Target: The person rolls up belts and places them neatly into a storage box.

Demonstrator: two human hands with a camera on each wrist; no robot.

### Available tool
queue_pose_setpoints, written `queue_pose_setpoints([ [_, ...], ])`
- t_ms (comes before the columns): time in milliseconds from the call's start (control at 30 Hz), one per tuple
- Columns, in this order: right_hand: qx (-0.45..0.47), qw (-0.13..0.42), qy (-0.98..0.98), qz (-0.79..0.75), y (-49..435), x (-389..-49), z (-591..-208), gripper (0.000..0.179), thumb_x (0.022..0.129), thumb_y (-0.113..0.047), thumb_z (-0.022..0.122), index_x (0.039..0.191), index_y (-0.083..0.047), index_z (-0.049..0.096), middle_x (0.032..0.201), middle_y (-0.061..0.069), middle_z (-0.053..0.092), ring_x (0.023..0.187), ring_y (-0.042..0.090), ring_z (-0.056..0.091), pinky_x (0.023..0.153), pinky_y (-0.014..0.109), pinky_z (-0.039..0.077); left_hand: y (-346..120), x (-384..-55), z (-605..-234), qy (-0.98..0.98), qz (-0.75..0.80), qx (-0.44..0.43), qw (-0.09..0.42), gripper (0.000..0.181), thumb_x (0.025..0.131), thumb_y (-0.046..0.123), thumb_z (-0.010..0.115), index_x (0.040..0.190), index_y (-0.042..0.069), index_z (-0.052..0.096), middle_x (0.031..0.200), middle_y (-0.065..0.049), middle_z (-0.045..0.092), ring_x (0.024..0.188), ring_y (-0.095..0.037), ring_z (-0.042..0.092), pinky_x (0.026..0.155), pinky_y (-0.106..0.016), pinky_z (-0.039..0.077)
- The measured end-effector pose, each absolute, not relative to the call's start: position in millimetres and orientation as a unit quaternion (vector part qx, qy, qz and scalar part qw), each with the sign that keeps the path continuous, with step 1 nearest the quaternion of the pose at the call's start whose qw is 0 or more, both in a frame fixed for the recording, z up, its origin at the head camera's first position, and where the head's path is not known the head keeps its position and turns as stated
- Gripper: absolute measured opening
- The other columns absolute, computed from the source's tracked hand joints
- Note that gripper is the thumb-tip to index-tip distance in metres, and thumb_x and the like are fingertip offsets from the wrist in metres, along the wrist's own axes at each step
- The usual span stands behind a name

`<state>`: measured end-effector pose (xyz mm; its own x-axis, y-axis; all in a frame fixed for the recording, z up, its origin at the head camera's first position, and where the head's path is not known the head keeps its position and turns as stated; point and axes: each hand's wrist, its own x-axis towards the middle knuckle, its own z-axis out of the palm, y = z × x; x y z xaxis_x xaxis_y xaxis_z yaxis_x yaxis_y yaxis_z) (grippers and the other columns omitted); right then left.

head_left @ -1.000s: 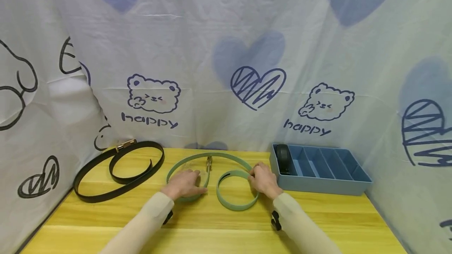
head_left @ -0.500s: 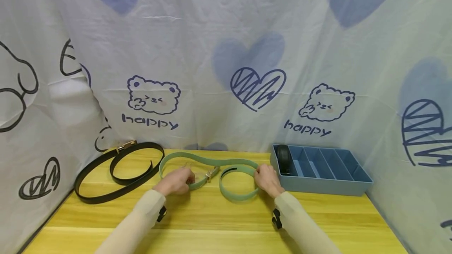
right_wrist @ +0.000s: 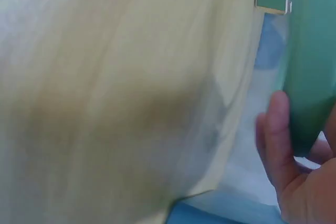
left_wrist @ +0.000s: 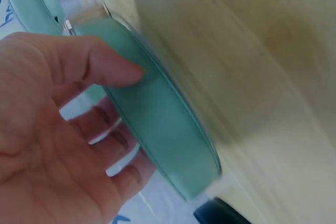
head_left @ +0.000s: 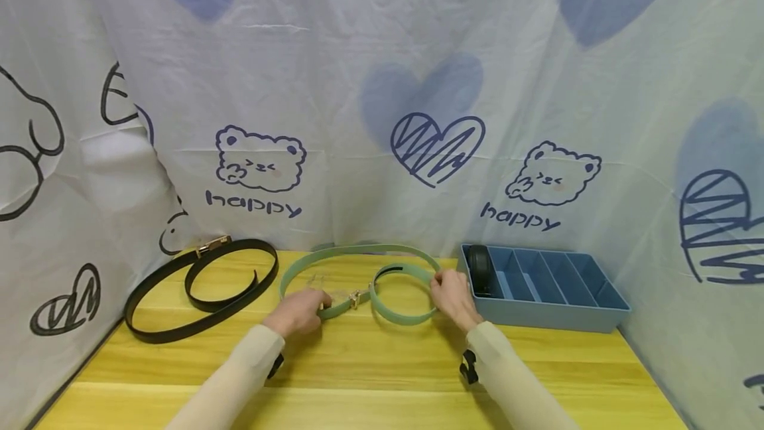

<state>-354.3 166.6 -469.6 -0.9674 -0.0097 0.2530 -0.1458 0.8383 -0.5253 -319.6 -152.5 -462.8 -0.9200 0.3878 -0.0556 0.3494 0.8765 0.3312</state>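
A pale green belt stands on edge in wide curves, with a gold buckle near the middle of the table. My left hand pinches the belt just left of the buckle. In the left wrist view the thumb lies along the green strap and the fingers are behind it. My right hand grips the right side, where the tail curls into a loop. Fingers and thumb lie on either side of the strap in the right wrist view.
A black belt with a gold buckle lies loosely coiled at the left. On the right, close to my right hand, stands a blue-grey divided box. A black rolled item sits in its leftmost compartment. A printed cloth hangs behind.
My left hand has gone from spread fingers over the belt to a pinch on it. The buckle has turned and come forward; the right loop has moved back, closer to the buckle.
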Motion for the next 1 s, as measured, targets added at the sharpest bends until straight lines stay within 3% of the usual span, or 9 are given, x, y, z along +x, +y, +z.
queue_pose_setpoints([
  [100, 0.051, 0.078, -0.96, 0.264, 171.3, -353.0, -472.7, 0.035, 0.093, -0.01, 0.055, 0.058, -0.013, 0.059, 0.058, 0.0, 0.053, 0.051, 0.015, 0.051, 0.052, 0.029, 0.041, -156.4, -322.6, -461.2, 0.969, 0.156, 0.186, 0.038, 0.033, 0.075, -0.013, 0.061, 0.092, 0.012, 0.075, 0.099, -0.007, 0.072, 0.093, -0.027, 0.065, 0.081, -0.047, 0.053],
  [200, 0.078, 0.055, -0.966, 0.242, 174.7, -350.8, -475.1, 0.036, 0.092, -0.007, 0.058, 0.056, -0.011, 0.056, 0.057, 0.002, 0.049, 0.052, 0.017, 0.047, 0.052, 0.028, 0.037, -160.5, -327.1, -459.8, 0.974, 0.143, 0.175, -0.003, 0.028, 0.076, -0.011, 0.067, 0.093, 0.011, 0.075, 0.099, -0.007, 0.072, 0.092, -0.029, 0.066, 0.078, -0.048, 0.054],
  [333, 0.134, 0.107, -0.964, 0.206, 176.8, -349.1, -476.1, 0.019, 0.089, -0.005, 0.066, 0.071, -0.006, 0.072, 0.078, 0.007, 0.064, 0.077, 0.025, 0.058, 0.069, 0.037, 0.048, -162.5, -334.5, -459.7, 0.979, 0.127, 0.153, -0.053, 0.018, 0.077, -0.009, 0.068, 0.079, 0.009, 0.07, 0.084, -0.006, 0.07, 0.075, -0.026, 0.063, 0.065, -0.045, 0.051],
  [433, 0.164, 0.145, -0.955, 0.198, 176.3, -348.8, -475.7, 0.009, 0.09, -0.006, 0.069, 0.091, -0.007, 0.078, 0.096, 0.009, 0.067, 0.093, 0.028, 0.061, 0.083, 0.042, 0.05, -161.5, -340.2, -461.9, 0.981, 0.126, 0.135, -0.059, 0.017, 0.079, -0.008, 0.064, 0.074, 0.008, 0.067, 0.077, -0.007, 0.068, 0.069, -0.024, 0.061, 0.061, -0.042, 0.048],
  [567, 0.216, 0.156, -0.936, 0.228, 173.6, -350.1, -472.6, 0.015, 0.092, -0.006, 0.067, 0.102, -0.007, 0.077, 0.098, 0.008, 0.069, 0.091, 0.025, 0.065, 0.08, 0.04, 0.054, -157.5, -345.9, -465.8, 0.983, 0.134, 0.108, -0.064, 0.013, 0.08, -0.006, 0.066, 0.08, 0.007, 0.069, 0.081, -0.011, 0.07, 0.072, -0.028, 0.065, 0.062, -0.045, 0.051],
  [867, 0.352, 0.136, -0.889, 0.26, 165.6, -352.0, -468.4, 0.017, 0.093, 0.003, 0.061, 0.1, -0.004, 0.076, 0.084, 0.005, 0.07, 0.072, 0.011, 0.063, 0.069, 0.027, 0.054, -140.8, -352.5, -470.7, 0.984, 0.142, 0.083, -0.073, 0.013, 0.081, -0.004, 0.065, 0.081, 0.008, 0.068, 0.081, -0.011, 0.07, 0.074, -0.032, 0.066, 0.06, -0.048, 0.052],
  [1000, 0.371, 0.106, -0.894, 0.228, 155.6, -347.3, -470.7, 0.016, 0.093, 0.001, 0.062, 0.1, -0.003, 0.076, 0.095, 0.007, 0.075, 0.088, 0.019, 0.07, 0.078, 0.033, 0.057, -135.6, -353.5, -476.8, 0.984, 0.127, 0.103, -0.074, 0.011, 0.082, 0.001, 0.069, 0.082, 0.013, 0.069, 0.082, -0.008, 0.069, 0.077, -0.03, 0.065, 0.067, -0.051, 0.05],
])
